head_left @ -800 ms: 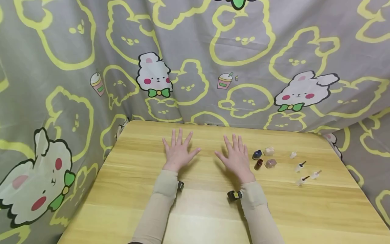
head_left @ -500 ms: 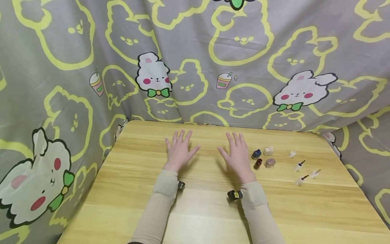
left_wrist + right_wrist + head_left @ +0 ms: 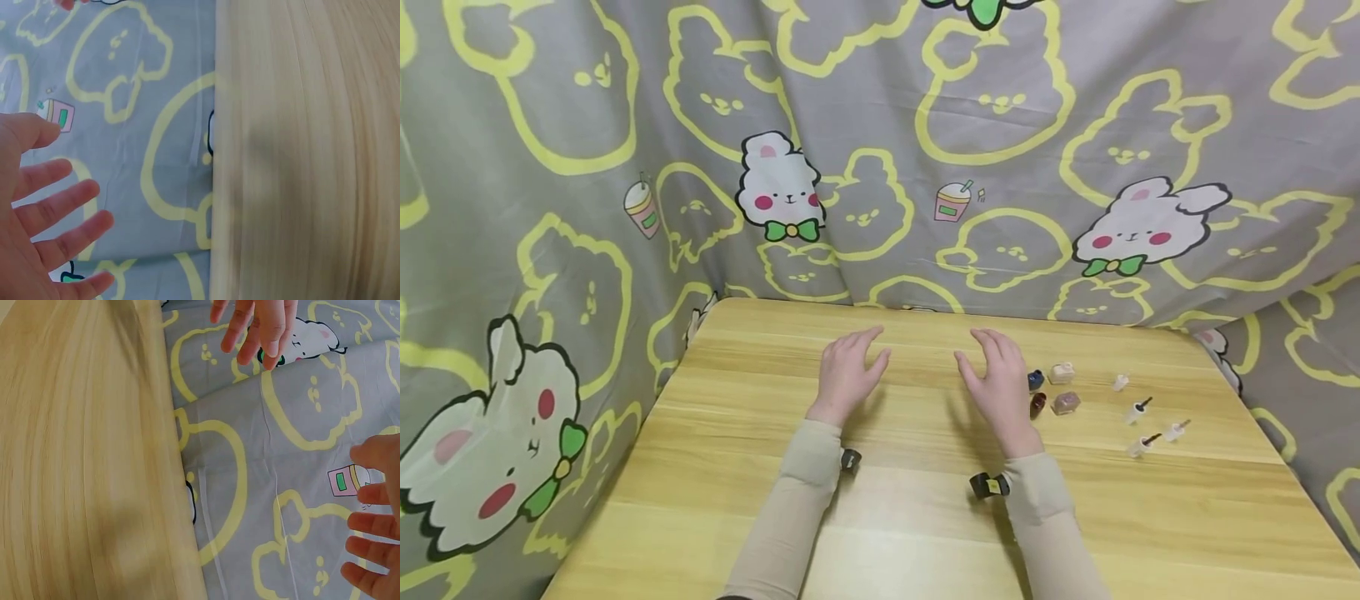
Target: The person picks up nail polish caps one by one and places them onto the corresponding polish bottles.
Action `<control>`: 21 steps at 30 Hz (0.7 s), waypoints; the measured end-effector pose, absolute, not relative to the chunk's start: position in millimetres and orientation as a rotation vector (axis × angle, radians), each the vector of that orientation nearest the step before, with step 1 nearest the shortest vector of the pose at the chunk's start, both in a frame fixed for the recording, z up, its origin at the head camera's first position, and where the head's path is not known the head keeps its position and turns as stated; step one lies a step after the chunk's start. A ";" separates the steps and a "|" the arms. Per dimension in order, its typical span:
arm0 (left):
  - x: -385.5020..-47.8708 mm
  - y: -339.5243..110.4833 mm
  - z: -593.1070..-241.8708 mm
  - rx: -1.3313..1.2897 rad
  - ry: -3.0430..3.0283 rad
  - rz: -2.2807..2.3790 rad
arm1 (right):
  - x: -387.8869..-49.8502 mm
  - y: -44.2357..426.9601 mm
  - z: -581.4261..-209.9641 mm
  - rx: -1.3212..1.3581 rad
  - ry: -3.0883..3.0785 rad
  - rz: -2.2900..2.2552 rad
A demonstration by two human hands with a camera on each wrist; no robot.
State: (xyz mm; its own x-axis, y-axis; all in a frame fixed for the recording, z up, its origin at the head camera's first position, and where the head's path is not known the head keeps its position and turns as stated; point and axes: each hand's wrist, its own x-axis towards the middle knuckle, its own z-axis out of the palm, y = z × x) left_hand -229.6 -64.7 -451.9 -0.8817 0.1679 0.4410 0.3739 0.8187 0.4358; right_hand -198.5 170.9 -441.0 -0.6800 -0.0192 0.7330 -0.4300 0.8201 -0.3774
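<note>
My left hand [image 3: 846, 375] hovers over the middle of the wooden table [image 3: 895, 517], its relaxed fingers slightly bent and holding nothing. To its right, my right hand [image 3: 1000, 387] is held in a similar way, palm turned inward. Just beyond the right hand stand small nail polish bottles: a dark blue bottle [image 3: 1036, 381] and a dark red bottle [image 3: 1038, 406], both partly covered by the hand, a cream bottle [image 3: 1062, 372] and a mauve bottle [image 3: 1065, 403]. In the left wrist view the fingers [image 3: 69, 206] spread loosely; the right wrist view shows both hands empty.
Several white brush caps lie at the table's right side, among them a cap with a dark brush [image 3: 1138, 410] and a cap with a pale brush [image 3: 1177, 431]. A grey patterned curtain [image 3: 880, 108] encloses the table's back and sides. Each wrist wears a small black camera.
Both hands have turned from flat, spread palms-down to palms facing inward, fingers bending a little. The right hand shifted slightly right and now overlaps the blue and red bottles.
</note>
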 end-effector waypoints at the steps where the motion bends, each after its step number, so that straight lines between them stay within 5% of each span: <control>1: -229.0 -64.2 -451.6 -0.411 -2.598 -0.743 | -197.4 172.1 -440.3 0.338 -2.225 0.691; 21: -221.1 -39.2 -454.0 -0.578 -2.478 -0.735 | -155.4 210.9 -441.6 0.411 -1.995 0.751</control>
